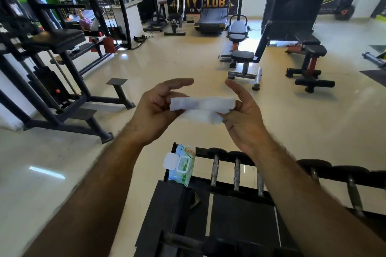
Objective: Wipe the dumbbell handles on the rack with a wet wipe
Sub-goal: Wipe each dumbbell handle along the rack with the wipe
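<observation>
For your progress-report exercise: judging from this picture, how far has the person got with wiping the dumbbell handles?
Done: the wet wipe pack sits on the rack's end with its lid flipped open, and one wipe is out.
In hand: the left hand and right hand hold the folded wet wipe between them, above the rack.
Left: the wipe touches no dumbbell handle, so all the wiping appears still ahead.
</observation>
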The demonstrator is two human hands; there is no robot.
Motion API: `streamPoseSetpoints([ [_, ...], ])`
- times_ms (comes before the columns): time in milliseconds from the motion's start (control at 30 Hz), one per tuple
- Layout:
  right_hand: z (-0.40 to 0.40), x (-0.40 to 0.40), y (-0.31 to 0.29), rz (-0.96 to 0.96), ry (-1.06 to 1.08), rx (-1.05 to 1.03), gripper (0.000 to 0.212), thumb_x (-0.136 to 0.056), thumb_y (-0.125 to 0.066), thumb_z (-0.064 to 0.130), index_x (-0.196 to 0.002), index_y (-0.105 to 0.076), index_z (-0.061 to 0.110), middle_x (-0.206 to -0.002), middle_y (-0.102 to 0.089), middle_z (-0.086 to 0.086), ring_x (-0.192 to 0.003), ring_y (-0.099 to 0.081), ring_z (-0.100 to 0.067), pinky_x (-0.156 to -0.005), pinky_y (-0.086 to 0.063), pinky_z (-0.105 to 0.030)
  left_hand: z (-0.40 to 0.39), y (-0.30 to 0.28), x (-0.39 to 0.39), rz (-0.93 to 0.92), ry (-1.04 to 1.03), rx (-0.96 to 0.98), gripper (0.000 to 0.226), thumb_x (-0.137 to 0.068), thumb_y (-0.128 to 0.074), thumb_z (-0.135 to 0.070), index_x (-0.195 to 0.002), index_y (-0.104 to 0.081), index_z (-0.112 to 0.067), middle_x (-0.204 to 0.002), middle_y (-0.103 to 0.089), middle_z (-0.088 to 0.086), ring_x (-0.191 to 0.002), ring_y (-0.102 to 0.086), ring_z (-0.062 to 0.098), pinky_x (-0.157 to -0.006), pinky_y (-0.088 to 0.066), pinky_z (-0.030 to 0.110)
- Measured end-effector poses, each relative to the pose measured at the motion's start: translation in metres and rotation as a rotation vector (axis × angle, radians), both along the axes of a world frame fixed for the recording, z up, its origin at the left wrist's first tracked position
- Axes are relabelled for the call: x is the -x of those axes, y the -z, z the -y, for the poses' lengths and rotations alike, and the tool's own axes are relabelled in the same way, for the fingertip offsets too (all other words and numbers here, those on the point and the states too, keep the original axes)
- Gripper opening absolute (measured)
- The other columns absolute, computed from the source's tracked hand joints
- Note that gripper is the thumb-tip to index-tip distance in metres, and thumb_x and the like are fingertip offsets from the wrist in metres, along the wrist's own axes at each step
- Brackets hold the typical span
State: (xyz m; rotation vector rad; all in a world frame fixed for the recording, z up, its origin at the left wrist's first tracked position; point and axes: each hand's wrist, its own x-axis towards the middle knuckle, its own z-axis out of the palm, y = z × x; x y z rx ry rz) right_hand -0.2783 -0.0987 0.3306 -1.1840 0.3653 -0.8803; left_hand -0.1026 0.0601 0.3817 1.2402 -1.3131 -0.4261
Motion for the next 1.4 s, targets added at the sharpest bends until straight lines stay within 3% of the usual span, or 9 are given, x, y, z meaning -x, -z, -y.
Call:
streamPoseSetpoints([
  [167,0.002,0.006,-0.006,0.058,-0.002,-0.041,0.09,-0.082,-0.034,-0.039,-0.141,-0.06,0.024,-0.071,-0.071,-0.003,-0.105,-0.076,-0.023,-0.088,-0.058,-0.025,0.002,0.001,-0.007,0.081,0.064,0.039,0.072,-0.077,-0.04,0.04,-0.133,-0.059,0.0,-0.083,-0.077,0.009,-0.116,-0.071,0.032,-0.103,-0.056,0.052],
  [367,0.007,0.01,-0.017,0.02,-0.048,0.106,0.093,-0.074,-0.038,-0.035,-0.145,-0.058,0.021,-0.074,-0.071,-0.004,-0.096,-0.074,-0.023,-0.105,-0.053,-0.036,0.011,-0.012,-0.017,-0.233,0.326,-0.166,0.073,-0.078,-0.045,0.011,-0.15,-0.045,0.0,-0.155,-0.053,0.016,-0.144,-0.05,0.037,-0.116,-0.044,0.056],
  [533,0.019,0.012,-0.038,-0.091,-0.104,0.273,0.084,-0.077,-0.046,-0.032,-0.142,-0.061,0.019,-0.093,-0.077,-0.008,-0.102,-0.075,-0.027,-0.097,-0.06,-0.041,0.037,-0.02,-0.001,0.155,0.202,-0.531,0.025,-0.094,-0.078,-0.016,-0.116,-0.075,-0.007,-0.108,-0.078,0.011,-0.102,-0.073,0.031,-0.09,-0.063,0.046],
  [633,0.027,0.014,-0.032,-0.286,0.177,0.229,0.071,-0.082,-0.054,-0.027,-0.136,-0.066,0.019,-0.124,-0.075,0.004,-0.123,-0.069,-0.02,-0.102,-0.06,-0.042,0.039,-0.009,0.004,-0.087,0.06,-0.526,0.017,-0.087,-0.082,-0.008,-0.101,-0.078,0.001,-0.092,-0.077,0.013,-0.082,-0.07,0.025,-0.074,-0.06,0.038],
  [733,0.013,0.02,-0.005,-0.361,0.521,0.337,0.053,-0.087,-0.062,-0.014,-0.117,-0.071,0.028,-0.122,-0.07,0.018,-0.122,-0.063,-0.005,-0.106,-0.055,-0.038,0.037,0.007,0.009,-0.262,-0.053,-0.544,0.018,-0.085,-0.083,-0.005,-0.102,-0.076,0.0,-0.09,-0.077,0.011,-0.081,-0.07,0.022,-0.072,-0.059,0.036],
  [867,-0.007,0.016,0.02,-0.41,0.177,0.491,0.026,-0.097,-0.081,0.016,-0.118,-0.078,0.031,-0.11,-0.08,0.01,-0.105,-0.075,-0.013,-0.096,-0.062,-0.041,0.037,0.022,0.013,-0.324,0.06,-0.599,0.046,-0.092,-0.071,0.006,-0.131,-0.054,-0.011,-0.107,-0.078,0.019,-0.098,-0.076,0.031,-0.083,-0.062,0.041],
  [1000,-0.019,0.013,0.03,-0.429,0.088,0.236,0.018,-0.096,-0.08,0.015,-0.113,-0.082,0.022,-0.105,-0.081,0.002,-0.102,-0.076,-0.022,-0.088,-0.064,-0.039,0.038,0.026,0.014,-0.229,0.128,-0.583,0.05,-0.095,-0.068,0.004,-0.133,-0.047,-0.02,-0.109,-0.078,0.016,-0.102,-0.076,0.029,-0.087,-0.061,0.041],
  [1167,-0.028,0.014,0.03,-0.326,0.107,-0.132,0.015,-0.101,-0.071,0.004,-0.107,-0.079,0.016,-0.104,-0.082,-0.007,-0.1,-0.077,-0.026,-0.083,-0.063,-0.034,0.042,0.042,0.013,0.223,-0.236,-0.54,0.029,-0.079,-0.089,-0.034,-0.101,-0.071,-0.029,-0.082,-0.072,-0.005,-0.071,-0.065,0.011,-0.068,-0.057,0.033],
  [1400,-0.021,0.014,0.062,-0.426,0.023,-0.272,0.015,-0.097,-0.077,0.006,-0.109,-0.068,0.007,-0.101,-0.078,-0.014,-0.089,-0.079,-0.028,-0.076,-0.063,-0.037,0.031,0.095,0.018,-0.463,-0.03,-0.567,0.019,-0.096,-0.073,-0.013,-0.102,-0.071,0.005,-0.092,-0.074,0.016,-0.077,-0.068,0.022,-0.065,-0.056,0.028],
])
